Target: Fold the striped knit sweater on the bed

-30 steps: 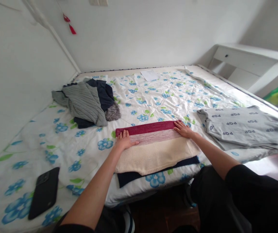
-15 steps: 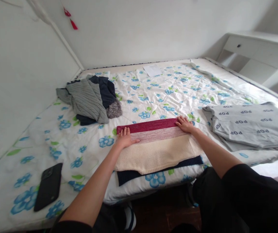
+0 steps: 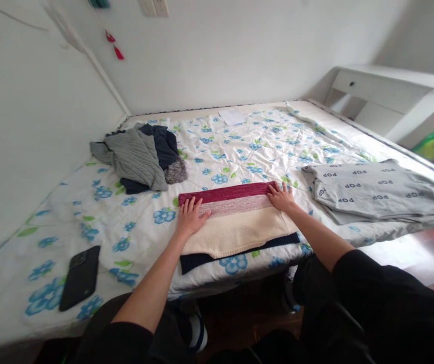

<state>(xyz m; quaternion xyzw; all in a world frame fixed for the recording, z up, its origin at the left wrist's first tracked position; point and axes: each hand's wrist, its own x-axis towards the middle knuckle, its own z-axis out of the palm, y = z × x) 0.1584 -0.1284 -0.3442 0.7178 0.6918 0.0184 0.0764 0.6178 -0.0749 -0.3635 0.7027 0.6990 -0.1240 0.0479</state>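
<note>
A folded knit sweater (image 3: 239,227) lies near the front edge of the bed, banded in burgundy, mottled pink and cream, with a navy ribbed edge showing beneath. Flat on its left end rests my left hand (image 3: 191,217), fingers spread across the pink and burgundy bands. My right hand (image 3: 282,197) presses on the upper right corner, its fingers also apart. Neither hand grips the cloth.
The bed (image 3: 224,151) has a white sheet with blue flowers. A heap of grey and navy clothes (image 3: 137,156) lies back left, a black phone (image 3: 80,278) front left. At right is a folded grey "POP" garment (image 3: 376,189); behind it stands a white desk (image 3: 387,96).
The camera view has tilted up and shifted slightly right. Both hands stay flat on the sweater in nearly the same places, and the sweater keeps its folded shape.
</note>
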